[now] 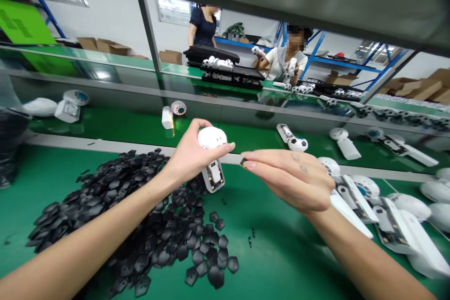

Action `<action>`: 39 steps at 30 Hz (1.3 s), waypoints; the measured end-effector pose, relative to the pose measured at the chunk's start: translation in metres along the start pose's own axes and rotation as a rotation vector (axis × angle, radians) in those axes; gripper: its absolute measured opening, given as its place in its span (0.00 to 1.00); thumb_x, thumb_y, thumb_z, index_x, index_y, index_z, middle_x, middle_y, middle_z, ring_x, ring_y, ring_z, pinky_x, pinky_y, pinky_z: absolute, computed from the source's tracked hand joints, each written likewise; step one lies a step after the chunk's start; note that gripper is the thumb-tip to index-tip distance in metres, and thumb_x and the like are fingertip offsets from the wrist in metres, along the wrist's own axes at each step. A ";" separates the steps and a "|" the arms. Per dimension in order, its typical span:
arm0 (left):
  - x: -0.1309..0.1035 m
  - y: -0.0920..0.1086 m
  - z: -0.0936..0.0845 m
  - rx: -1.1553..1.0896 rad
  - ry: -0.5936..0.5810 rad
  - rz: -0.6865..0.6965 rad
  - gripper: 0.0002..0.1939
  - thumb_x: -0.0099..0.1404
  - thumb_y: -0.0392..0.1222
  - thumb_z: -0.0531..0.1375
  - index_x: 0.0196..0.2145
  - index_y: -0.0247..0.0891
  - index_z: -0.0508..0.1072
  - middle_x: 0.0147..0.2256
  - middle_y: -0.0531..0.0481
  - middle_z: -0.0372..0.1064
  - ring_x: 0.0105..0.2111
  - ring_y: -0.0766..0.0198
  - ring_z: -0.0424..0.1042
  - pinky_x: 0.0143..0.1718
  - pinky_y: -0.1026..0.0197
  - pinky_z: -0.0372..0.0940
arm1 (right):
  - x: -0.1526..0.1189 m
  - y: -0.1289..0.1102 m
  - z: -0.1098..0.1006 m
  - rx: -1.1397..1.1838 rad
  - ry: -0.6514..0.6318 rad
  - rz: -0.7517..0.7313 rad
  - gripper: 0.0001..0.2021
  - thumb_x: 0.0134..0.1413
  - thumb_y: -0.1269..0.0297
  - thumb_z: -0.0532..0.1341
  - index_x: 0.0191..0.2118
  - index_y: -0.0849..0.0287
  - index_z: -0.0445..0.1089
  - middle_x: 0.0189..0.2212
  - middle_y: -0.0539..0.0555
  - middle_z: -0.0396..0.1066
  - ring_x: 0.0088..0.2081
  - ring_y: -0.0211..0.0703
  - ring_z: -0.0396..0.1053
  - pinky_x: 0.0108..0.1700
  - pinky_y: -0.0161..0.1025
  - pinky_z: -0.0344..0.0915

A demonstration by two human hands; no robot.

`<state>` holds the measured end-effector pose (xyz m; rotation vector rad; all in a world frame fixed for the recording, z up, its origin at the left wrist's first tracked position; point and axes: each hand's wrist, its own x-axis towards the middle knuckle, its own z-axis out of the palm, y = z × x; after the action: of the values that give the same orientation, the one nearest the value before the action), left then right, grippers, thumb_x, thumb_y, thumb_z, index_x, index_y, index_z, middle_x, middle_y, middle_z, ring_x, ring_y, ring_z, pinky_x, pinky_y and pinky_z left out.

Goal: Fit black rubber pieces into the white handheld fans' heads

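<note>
My left hand (pixel 188 150) is closed around a white plastic device (pixel 212 137) with a round slotted head; its lower body hangs below my fingers, with its inner parts exposed. Between the thumb and fingertips of my right hand (pixel 291 176) is a small black pentagon piece (pixel 243 161), mostly covered by the fingers. It is held a little to the right of the device, apart from it. A big heap of black pentagon pieces (pixel 158 225) spreads under and around my left forearm.
More white devices (pixel 397 215) lie in a group beside my right forearm. Others rest on the green belt (pixel 232 133) ahead, one with a football-patterned head (pixel 298 144). Tiny black parts (pixel 253 233) lie on the green table. Two people are across the line, one holding football-patterned devices.
</note>
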<state>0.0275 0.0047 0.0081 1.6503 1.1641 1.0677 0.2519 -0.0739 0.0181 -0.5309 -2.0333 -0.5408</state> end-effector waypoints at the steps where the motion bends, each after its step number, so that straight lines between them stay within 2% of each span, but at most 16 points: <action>1: -0.001 0.001 0.000 0.002 0.006 -0.018 0.38 0.47 0.61 0.78 0.46 0.44 0.64 0.36 0.51 0.74 0.31 0.56 0.75 0.26 0.59 0.68 | -0.002 0.002 -0.001 -0.006 0.006 -0.031 0.15 0.65 0.79 0.67 0.50 0.52 0.83 0.46 0.52 0.86 0.45 0.46 0.86 0.52 0.35 0.84; 3: -0.003 0.004 0.000 0.001 0.015 -0.033 0.39 0.46 0.59 0.79 0.45 0.44 0.64 0.33 0.52 0.72 0.30 0.56 0.74 0.25 0.59 0.67 | -0.005 0.004 -0.003 0.023 0.026 -0.060 0.20 0.63 0.80 0.68 0.56 0.52 0.81 0.48 0.51 0.85 0.47 0.49 0.86 0.54 0.37 0.84; 7: -0.007 0.008 0.001 0.004 -0.004 -0.028 0.39 0.46 0.60 0.79 0.47 0.44 0.64 0.33 0.53 0.72 0.30 0.55 0.75 0.25 0.59 0.67 | -0.004 0.002 -0.010 0.071 -0.026 0.008 0.28 0.60 0.81 0.69 0.62 0.46 0.78 0.52 0.49 0.84 0.48 0.51 0.86 0.52 0.40 0.86; 10: -0.008 0.008 0.000 0.040 -0.025 -0.006 0.39 0.51 0.64 0.76 0.50 0.45 0.64 0.34 0.52 0.73 0.30 0.55 0.75 0.26 0.59 0.67 | 0.001 0.000 -0.016 -0.005 -0.048 -0.010 0.25 0.61 0.79 0.70 0.58 0.44 0.80 0.52 0.48 0.83 0.47 0.51 0.86 0.52 0.40 0.86; 14: -0.005 0.007 -0.007 0.119 -0.117 0.082 0.31 0.68 0.69 0.63 0.56 0.46 0.69 0.39 0.48 0.76 0.33 0.54 0.76 0.31 0.57 0.69 | 0.006 0.000 -0.013 -0.006 0.005 -0.029 0.19 0.61 0.78 0.72 0.51 0.44 0.82 0.47 0.47 0.86 0.45 0.49 0.87 0.49 0.37 0.85; 16: -0.004 0.006 -0.010 0.152 -0.148 0.118 0.29 0.70 0.70 0.59 0.56 0.47 0.72 0.41 0.48 0.76 0.34 0.54 0.76 0.33 0.57 0.70 | 0.007 -0.002 -0.004 0.047 0.085 0.088 0.16 0.62 0.78 0.72 0.46 0.46 0.83 0.41 0.48 0.87 0.41 0.47 0.87 0.44 0.37 0.85; 19: -0.005 0.007 -0.010 0.162 -0.145 0.153 0.26 0.69 0.69 0.61 0.52 0.47 0.75 0.42 0.48 0.76 0.35 0.55 0.75 0.33 0.59 0.69 | 0.009 -0.008 0.015 0.246 0.190 0.492 0.08 0.62 0.75 0.73 0.38 0.51 0.82 0.33 0.49 0.85 0.34 0.44 0.84 0.38 0.37 0.82; 22: -0.009 0.007 -0.005 0.132 -0.109 0.173 0.25 0.69 0.70 0.62 0.49 0.47 0.76 0.41 0.49 0.76 0.35 0.57 0.74 0.32 0.60 0.68 | 0.010 -0.015 0.030 0.525 0.153 0.935 0.06 0.58 0.66 0.76 0.32 0.55 0.81 0.30 0.49 0.83 0.30 0.42 0.80 0.33 0.36 0.78; 24: -0.012 0.007 -0.001 0.116 -0.081 0.180 0.26 0.71 0.70 0.61 0.50 0.48 0.76 0.41 0.49 0.76 0.34 0.57 0.74 0.31 0.60 0.68 | 0.010 -0.017 0.037 0.665 0.102 1.108 0.08 0.55 0.61 0.77 0.30 0.56 0.81 0.29 0.50 0.82 0.29 0.41 0.78 0.31 0.35 0.75; 27: -0.017 0.005 0.002 0.125 -0.046 0.191 0.26 0.73 0.70 0.58 0.54 0.50 0.75 0.42 0.49 0.77 0.34 0.56 0.74 0.30 0.60 0.67 | 0.009 -0.018 0.045 0.778 0.079 1.209 0.10 0.53 0.58 0.77 0.30 0.57 0.81 0.28 0.50 0.81 0.29 0.40 0.75 0.32 0.35 0.72; 30: -0.020 0.003 0.003 0.135 -0.032 0.192 0.26 0.74 0.69 0.58 0.57 0.51 0.75 0.41 0.49 0.76 0.32 0.57 0.73 0.27 0.60 0.65 | 0.008 -0.019 0.050 0.844 0.119 1.263 0.11 0.52 0.57 0.78 0.30 0.58 0.80 0.27 0.51 0.80 0.29 0.39 0.74 0.33 0.35 0.71; 32: -0.022 0.001 0.004 0.129 -0.027 0.199 0.25 0.70 0.66 0.64 0.56 0.50 0.74 0.40 0.50 0.75 0.31 0.58 0.72 0.28 0.61 0.65 | 0.007 -0.022 0.052 0.893 0.137 1.289 0.11 0.51 0.59 0.78 0.30 0.58 0.79 0.27 0.51 0.80 0.30 0.40 0.75 0.34 0.34 0.72; 35: -0.023 0.001 0.005 0.101 -0.027 0.201 0.29 0.60 0.59 0.75 0.53 0.48 0.74 0.38 0.52 0.73 0.31 0.60 0.72 0.29 0.63 0.67 | 0.006 -0.027 0.053 0.933 0.129 1.287 0.10 0.55 0.59 0.75 0.32 0.59 0.78 0.29 0.52 0.81 0.32 0.41 0.79 0.36 0.35 0.75; 37: -0.023 0.001 0.005 0.075 -0.019 0.193 0.30 0.56 0.56 0.77 0.51 0.46 0.74 0.37 0.53 0.73 0.31 0.61 0.71 0.29 0.65 0.67 | 0.004 -0.029 0.052 0.930 0.103 1.266 0.10 0.59 0.57 0.72 0.34 0.59 0.80 0.31 0.53 0.83 0.34 0.42 0.80 0.38 0.36 0.77; 39: -0.022 0.000 0.005 0.059 -0.004 0.204 0.28 0.57 0.55 0.77 0.50 0.44 0.74 0.36 0.53 0.72 0.30 0.63 0.71 0.29 0.66 0.67 | 0.004 -0.028 0.050 0.935 0.061 1.237 0.10 0.63 0.57 0.70 0.38 0.59 0.82 0.33 0.54 0.84 0.36 0.43 0.82 0.40 0.37 0.78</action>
<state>0.0278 -0.0168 0.0031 1.8472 1.0499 1.1647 0.2002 -0.0679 -0.0065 -0.9712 -1.2926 1.0496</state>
